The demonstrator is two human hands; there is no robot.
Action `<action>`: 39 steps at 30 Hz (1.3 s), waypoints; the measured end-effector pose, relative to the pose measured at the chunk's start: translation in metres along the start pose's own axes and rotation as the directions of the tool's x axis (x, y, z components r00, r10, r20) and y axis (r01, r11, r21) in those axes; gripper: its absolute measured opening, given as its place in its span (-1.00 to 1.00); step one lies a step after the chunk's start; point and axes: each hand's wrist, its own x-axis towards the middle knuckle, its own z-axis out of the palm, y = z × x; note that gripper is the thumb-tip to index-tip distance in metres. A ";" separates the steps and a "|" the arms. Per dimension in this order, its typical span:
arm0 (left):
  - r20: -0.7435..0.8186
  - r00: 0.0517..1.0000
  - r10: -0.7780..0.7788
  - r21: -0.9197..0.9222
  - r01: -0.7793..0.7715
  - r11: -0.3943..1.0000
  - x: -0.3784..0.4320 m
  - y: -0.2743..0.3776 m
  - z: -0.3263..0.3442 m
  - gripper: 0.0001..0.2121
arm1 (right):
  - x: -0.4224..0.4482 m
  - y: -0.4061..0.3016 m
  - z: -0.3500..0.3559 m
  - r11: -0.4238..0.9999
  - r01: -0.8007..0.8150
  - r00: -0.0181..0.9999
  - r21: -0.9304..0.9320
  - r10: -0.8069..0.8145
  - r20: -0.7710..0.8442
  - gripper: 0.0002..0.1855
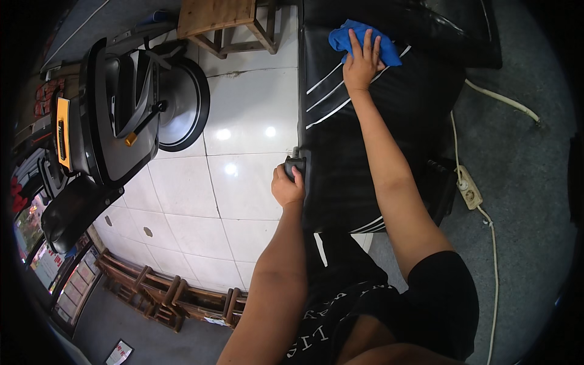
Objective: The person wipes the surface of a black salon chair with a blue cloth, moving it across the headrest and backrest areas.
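Under the spread fingers of my right hand [360, 68] lies a crumpled blue cloth [388, 48], pressed against a black padded seat or couch [346, 182] with white stripes. My left hand [289, 185] is at the left edge of that padding, its thumb and fingers around a small dark block-like part [295, 166] with a ribbed grey end. Whether this part is fixed to the seat, I cannot tell. Both arms reach up from the bottom of the view.
A black barber chair [132, 91] on a round metal base stands at left. Above is a wooden stool [219, 18]. Wooden chairs [178, 292] line the lower left. At right, a power strip [469, 188] hangs or rests beside the padding, with a pale cable [496, 273].
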 end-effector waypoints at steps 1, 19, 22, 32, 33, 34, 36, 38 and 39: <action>0.000 1.000 -0.002 -0.005 0.002 1.000 0.000 0.002 0.000 -0.71 | 0.000 -0.005 0.000 0.999 -0.014 1.000 0.035 0.014 -0.020 -0.37; -0.015 1.000 0.001 -0.012 -0.001 1.000 0.001 -0.001 -0.004 -0.68 | 0.002 0.051 -0.045 0.973 0.226 0.962 -0.048 -0.215 0.171 -0.32; -0.006 1.000 -0.027 0.004 0.027 1.000 0.001 -0.004 -0.002 -0.68 | -0.005 0.092 -0.066 0.968 0.138 0.982 -0.211 -0.106 0.158 -0.23; -0.005 1.000 -0.005 0.004 0.005 1.000 0.001 -0.005 -0.004 -0.68 | 0.031 0.172 -0.071 0.734 -0.655 0.753 -0.178 0.653 -0.081 -0.40; -0.007 1.000 -0.003 -0.004 0.003 1.000 -0.001 -0.001 -0.003 -0.68 | 0.036 0.173 -0.070 0.722 -0.670 0.741 -0.172 0.667 -0.084 -0.41; -0.009 1.000 0.005 -0.016 -0.005 1.000 -0.002 0.004 -0.001 -0.68 | 0.043 0.172 -0.066 0.709 -0.686 0.726 -0.164 0.681 -0.093 -0.43; -0.010 1.000 0.009 -0.019 -0.009 1.000 0.000 0.007 0.000 -0.68 | 0.042 0.148 -0.053 0.718 -0.682 0.731 -0.137 0.676 -0.095 -0.46; 0.003 1.000 0.006 -0.011 -0.006 1.000 0.000 0.005 -0.001 -0.67 | 0.028 0.100 -0.039 0.776 -0.627 0.779 -0.073 0.624 -0.057 -0.48; 0.005 1.000 0.005 -0.018 -0.005 1.000 -0.002 0.009 0.002 -0.67 | 0.023 0.088 -0.036 0.808 -0.589 0.808 -0.030 0.587 -0.040 -0.48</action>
